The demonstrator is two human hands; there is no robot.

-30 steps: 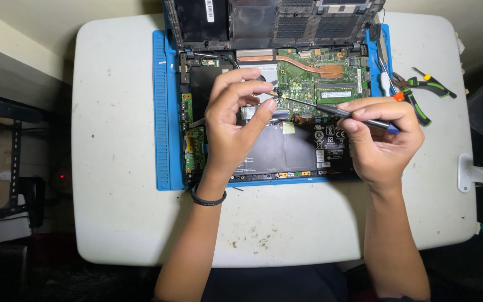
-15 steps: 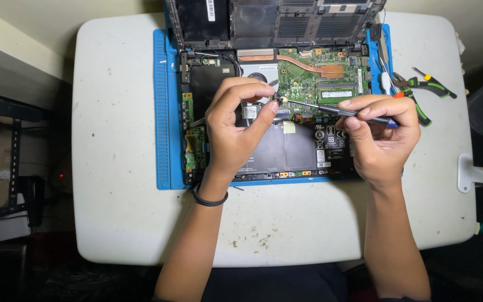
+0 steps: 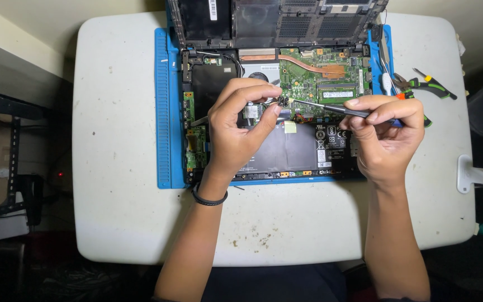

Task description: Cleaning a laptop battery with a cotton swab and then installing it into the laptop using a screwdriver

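An opened laptop (image 3: 300, 148) lies on a blue work mat (image 3: 164, 112), its green circuit board (image 3: 320, 78), fan and dark battery exposed. My left hand (image 3: 238, 126) hovers over the laptop's middle, thumb and forefinger pinched on a tiny dark part (image 3: 281, 101). My right hand (image 3: 384, 137) grips a thin screwdriver (image 3: 331, 108) with a blue handle. Its tip points left and meets the tiny part at my left fingertips. A black band circles my left wrist.
The mat sits on a white table (image 3: 113, 168) with rounded corners. The laptop's removed bottom cover (image 3: 275, 22) stands at the far edge. Green-handled pliers (image 3: 429, 84) and other small tools lie right of the mat. A white clamp (image 3: 479, 174) sticks in at the right edge.
Both hands rose slightly toward the far side. My left fingers tightened on the tiny part and the screwdriver tip stayed against it.
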